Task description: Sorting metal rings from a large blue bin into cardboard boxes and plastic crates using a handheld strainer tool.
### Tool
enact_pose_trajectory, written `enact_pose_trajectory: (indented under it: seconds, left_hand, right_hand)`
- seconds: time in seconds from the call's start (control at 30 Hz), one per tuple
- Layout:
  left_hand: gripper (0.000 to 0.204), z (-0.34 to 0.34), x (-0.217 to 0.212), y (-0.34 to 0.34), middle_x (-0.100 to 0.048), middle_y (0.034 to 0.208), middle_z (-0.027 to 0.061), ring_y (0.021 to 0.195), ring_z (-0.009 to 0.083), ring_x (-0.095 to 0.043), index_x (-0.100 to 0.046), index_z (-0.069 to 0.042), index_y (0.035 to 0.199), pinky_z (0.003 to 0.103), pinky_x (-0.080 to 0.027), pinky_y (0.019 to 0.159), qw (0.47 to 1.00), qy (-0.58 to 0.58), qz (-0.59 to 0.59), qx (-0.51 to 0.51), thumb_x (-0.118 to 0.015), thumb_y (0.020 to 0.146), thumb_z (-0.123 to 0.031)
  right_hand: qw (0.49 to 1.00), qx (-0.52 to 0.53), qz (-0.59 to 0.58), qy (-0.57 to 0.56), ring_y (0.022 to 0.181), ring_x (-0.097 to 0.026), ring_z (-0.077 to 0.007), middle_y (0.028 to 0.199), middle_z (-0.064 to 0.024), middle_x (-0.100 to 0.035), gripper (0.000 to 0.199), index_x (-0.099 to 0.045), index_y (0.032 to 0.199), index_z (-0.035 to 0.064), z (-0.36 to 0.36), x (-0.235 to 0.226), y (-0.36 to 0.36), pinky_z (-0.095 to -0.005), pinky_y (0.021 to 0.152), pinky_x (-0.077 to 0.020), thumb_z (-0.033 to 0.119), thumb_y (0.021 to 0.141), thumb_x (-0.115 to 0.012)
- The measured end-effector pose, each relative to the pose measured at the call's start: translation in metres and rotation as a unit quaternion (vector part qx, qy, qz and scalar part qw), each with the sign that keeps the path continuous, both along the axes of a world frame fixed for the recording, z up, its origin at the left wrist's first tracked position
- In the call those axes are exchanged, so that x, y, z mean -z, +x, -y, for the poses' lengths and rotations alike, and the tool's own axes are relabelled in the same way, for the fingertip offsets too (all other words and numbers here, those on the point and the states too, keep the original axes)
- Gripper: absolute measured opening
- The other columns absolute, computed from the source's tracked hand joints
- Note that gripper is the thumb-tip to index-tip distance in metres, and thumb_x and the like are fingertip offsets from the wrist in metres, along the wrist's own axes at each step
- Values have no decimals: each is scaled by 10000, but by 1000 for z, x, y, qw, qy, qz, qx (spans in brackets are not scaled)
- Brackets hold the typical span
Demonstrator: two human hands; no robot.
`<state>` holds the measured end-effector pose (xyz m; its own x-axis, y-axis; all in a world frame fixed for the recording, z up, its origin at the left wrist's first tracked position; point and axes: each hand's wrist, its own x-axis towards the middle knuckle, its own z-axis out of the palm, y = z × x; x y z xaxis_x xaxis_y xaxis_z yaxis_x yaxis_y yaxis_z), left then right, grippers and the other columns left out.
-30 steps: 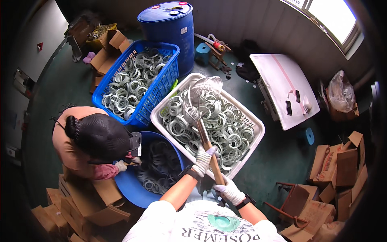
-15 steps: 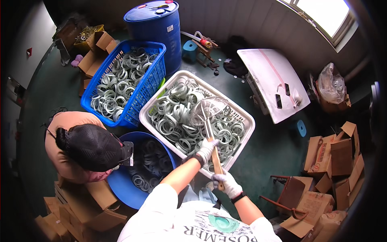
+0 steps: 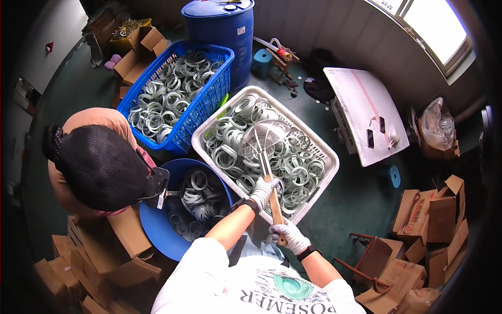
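Observation:
A skimmer with a round wire-mesh bowl [image 3: 265,137] and a wooden handle [image 3: 276,210] is held in both my gloved hands. My left hand [image 3: 263,192] wraps the upper handle, near the metal shank. Lower down, my right hand [image 3: 291,236] grips the handle's end. The bowl lies over pale grey-green rings [image 3: 300,175] heaped in a white plastic crate [image 3: 327,157]; I cannot tell if it touches them. Few, if any, rings show in the mesh. To the left, a round blue tub [image 3: 157,230] contains more rings.
A co-worker in a black cap [image 3: 102,167] bends over the tub. A blue basket [image 3: 206,97] of rings stands behind, beside a blue drum [image 3: 222,42]. Cardboard boxes [image 3: 120,251] lie at left and more boxes [image 3: 434,214] at right. A white-topped table [image 3: 361,110] stands at far right.
The view has shifted, moving the surroundings in the picture. Relative to the crate, my skimmer's bowl has moved left. The co-worker leans nearer, and a dark scoop with rings now shows in the tub.

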<state>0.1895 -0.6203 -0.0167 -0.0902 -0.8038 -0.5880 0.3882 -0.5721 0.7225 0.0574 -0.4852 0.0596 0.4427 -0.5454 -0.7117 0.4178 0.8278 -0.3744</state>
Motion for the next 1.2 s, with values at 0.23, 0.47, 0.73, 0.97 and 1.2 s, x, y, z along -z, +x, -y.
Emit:
enact_pose_trajectory:
  seconds: [0.23,0.47,0.73,0.97,1.2]
  left_hand:
    - [302,-17,-6,31,-557,725,72,540,196,-584,-443,-71,1021,338,-532,446,998,-1,-14,-63,-669,839,-156]
    - [359,-51,-11,28,-553,740,85,539,212,-582,-402,-99,1087,350,-523,452,996,11,15,-93,-666,851,-162]
    - [417,-35,-36,4,-533,664,51,470,178,-550,-404,-84,1025,323,-489,407,996,-59,12,-66,-743,793,-160]
    - [339,18,-9,33,-555,702,54,511,168,-566,-456,-84,1005,309,-504,434,989,-44,-2,-144,-716,810,-182]
    - [330,-33,35,14,-564,693,64,526,193,-572,-494,-65,984,343,-494,440,997,-13,-6,-74,-736,792,-180]
  right_hand:
    - [997,-66,-11,-41,556,-501,-132,768,-71,-544,430,-415,1190,99,-2,-6,19,-292,508,-444,59,818,-627]
    - [993,-110,-4,-46,552,-488,-119,763,-71,-552,444,-430,1216,76,-22,-19,4,-255,492,-413,65,817,-624]
    - [998,-19,56,-36,525,-485,-124,729,-75,-540,424,-439,1160,83,-28,-28,-3,-261,471,-411,83,795,-656]
    - [998,-39,-3,-55,515,-488,-121,740,-75,-539,286,-453,1055,45,31,-25,25,-257,470,-419,64,807,-593]
    - [999,-15,-35,2,510,-479,-119,739,-70,-538,373,-440,1128,88,-14,-19,17,-266,470,-419,35,802,-611]
